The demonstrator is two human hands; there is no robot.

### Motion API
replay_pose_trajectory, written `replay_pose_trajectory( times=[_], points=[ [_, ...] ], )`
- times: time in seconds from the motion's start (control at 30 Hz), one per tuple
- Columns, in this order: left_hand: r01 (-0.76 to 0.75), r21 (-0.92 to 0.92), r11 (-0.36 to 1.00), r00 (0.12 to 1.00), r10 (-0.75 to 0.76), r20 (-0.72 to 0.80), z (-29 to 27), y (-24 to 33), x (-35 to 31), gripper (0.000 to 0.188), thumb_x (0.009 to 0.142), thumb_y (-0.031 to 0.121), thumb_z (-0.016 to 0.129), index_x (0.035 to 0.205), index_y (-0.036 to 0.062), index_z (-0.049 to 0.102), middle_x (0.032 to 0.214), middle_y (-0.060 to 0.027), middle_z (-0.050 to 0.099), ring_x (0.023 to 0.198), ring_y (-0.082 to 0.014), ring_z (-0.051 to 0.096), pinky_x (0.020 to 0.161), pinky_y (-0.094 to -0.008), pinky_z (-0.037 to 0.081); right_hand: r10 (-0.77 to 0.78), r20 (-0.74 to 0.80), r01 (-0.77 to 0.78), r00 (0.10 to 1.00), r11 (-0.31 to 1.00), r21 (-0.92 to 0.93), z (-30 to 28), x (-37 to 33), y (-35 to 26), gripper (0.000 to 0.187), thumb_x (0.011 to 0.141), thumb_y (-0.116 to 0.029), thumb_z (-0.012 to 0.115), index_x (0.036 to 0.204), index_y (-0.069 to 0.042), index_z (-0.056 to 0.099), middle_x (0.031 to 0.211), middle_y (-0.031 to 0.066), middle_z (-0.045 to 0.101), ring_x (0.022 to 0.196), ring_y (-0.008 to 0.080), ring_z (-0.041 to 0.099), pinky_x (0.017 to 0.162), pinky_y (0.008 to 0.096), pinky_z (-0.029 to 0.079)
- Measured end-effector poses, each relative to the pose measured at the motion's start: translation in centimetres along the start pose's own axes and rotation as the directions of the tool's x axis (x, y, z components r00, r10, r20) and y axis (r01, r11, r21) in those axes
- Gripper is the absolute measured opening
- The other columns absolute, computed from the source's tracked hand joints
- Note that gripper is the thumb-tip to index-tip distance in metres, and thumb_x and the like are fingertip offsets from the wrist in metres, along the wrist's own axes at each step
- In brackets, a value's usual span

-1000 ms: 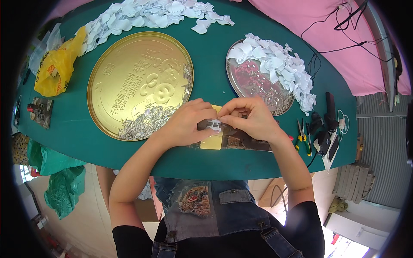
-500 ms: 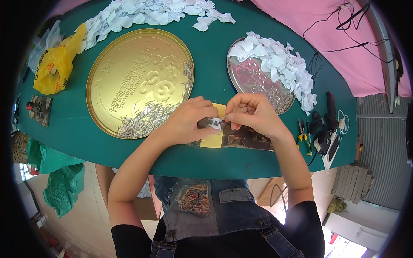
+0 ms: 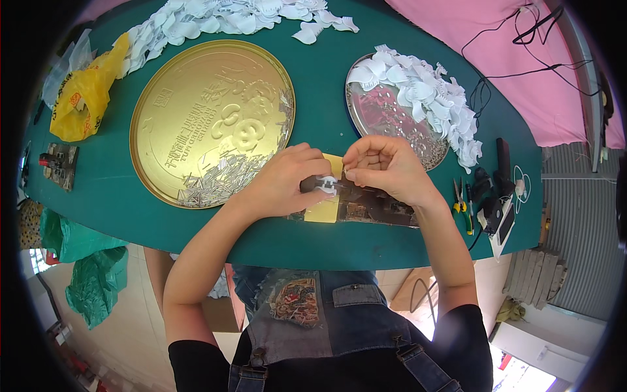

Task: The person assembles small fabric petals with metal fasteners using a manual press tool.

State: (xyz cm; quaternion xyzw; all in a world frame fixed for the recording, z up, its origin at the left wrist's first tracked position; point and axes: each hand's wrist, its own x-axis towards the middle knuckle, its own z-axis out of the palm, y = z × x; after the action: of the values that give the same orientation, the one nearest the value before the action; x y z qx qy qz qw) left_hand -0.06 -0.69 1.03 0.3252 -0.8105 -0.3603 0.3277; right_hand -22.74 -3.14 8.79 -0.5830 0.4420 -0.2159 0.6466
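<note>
My left hand (image 3: 287,181) is closed around a small white plastic piece (image 3: 327,185), which pokes out between thumb and fingers. Just to its right, my right hand (image 3: 390,171) pinches thumb against forefinger. What sits in that pinch is too small to name. Both hands are over a dark, worn fixture (image 3: 379,208) at the table's near side, with a yellow strip (image 3: 321,213) across it. Thin metal pins (image 3: 225,181) lie heaped in the large gold round tray (image 3: 163,134) beside my left hand.
Beyond my right hand, a smaller round tray (image 3: 372,121) holds tiny metal parts and white plastic pieces (image 3: 418,88). More white pieces (image 3: 209,18) are piled at the back. Yellow-handled pliers (image 3: 460,202) lie right, near black cords (image 3: 552,67). A yellow bag (image 3: 81,108) lies left.
My right hand's fingers have lifted and curled slightly, and a fingertip that showed below the thumb is now out of sight. My left hand keeps its hold on the white plastic piece.
</note>
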Motion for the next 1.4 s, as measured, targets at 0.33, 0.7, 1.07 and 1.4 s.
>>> replay_pose_trajectory(
  times=[0.33, 0.7, 1.07, 1.4],
  points=[
    [-0.001, -0.002, 1.000, 1.000, 0.001, -0.003, 0.2, -0.3, -0.1, 0.027, 0.078, 0.024, 0.079, 0.090, 0.0062, 0.063, 0.084, -0.0062, 0.059, 0.084, -0.0283, 0.055, 0.073, -0.0411, 0.046, -0.294, 0.059, 0.272, 0.954, 0.766, -0.583, 2.0, -0.8, -0.2, 0.012, 0.084, -0.003, 0.069, 0.095, -0.004, 0.075, 0.083, 0.0085, 0.070, 0.066, 0.0190, 0.066, 0.062, 0.0313, 0.051],
    [0.002, -0.008, 1.000, 1.000, -0.002, -0.022, 0.2, -0.1, -0.2, 0.029, 0.080, 0.026, 0.077, 0.098, 0.0053, 0.067, 0.086, -0.0071, 0.061, 0.089, -0.0289, 0.057, 0.077, -0.0419, 0.047, -0.379, 0.124, 0.346, 0.917, 0.602, -0.719, 3.4, -1.1, -0.7, 0.016, 0.088, -0.006, 0.066, 0.104, -0.007, 0.068, 0.089, 0.0112, 0.070, 0.080, 0.0315, 0.068, 0.070, 0.0422, 0.053],
    [-0.023, 0.017, 1.000, 0.999, 0.024, -0.044, 0.2, 0.1, 0.0, 0.026, 0.079, 0.024, 0.076, 0.094, 0.0059, 0.065, 0.083, -0.0074, 0.058, 0.085, -0.0291, 0.055, 0.074, -0.0417, 0.046, -0.630, 0.090, 0.404, 0.771, 0.375, -0.834, 4.6, -1.6, 1.3, 0.016, 0.082, -0.006, 0.069, 0.098, -0.005, 0.065, 0.085, 0.0086, 0.068, 0.077, 0.0265, 0.066, 0.069, 0.0395, 0.048],
    [-0.038, 0.032, 0.999, 0.996, 0.040, -0.077, 0.6, -0.3, 0.0, 0.022, 0.076, 0.019, 0.076, 0.089, 0.0064, 0.063, 0.082, -0.0072, 0.057, 0.083, -0.0289, 0.055, 0.072, -0.0409, 0.046, -0.690, 0.240, 0.411, 0.683, 0.091, -0.907, 5.2, -3.1, 2.8, 0.026, 0.078, -0.009, 0.069, 0.104, -0.003, 0.069, 0.094, 0.0043, 0.066, 0.080, 0.0185, 0.061, 0.069, 0.0342, 0.042]
  ],
)
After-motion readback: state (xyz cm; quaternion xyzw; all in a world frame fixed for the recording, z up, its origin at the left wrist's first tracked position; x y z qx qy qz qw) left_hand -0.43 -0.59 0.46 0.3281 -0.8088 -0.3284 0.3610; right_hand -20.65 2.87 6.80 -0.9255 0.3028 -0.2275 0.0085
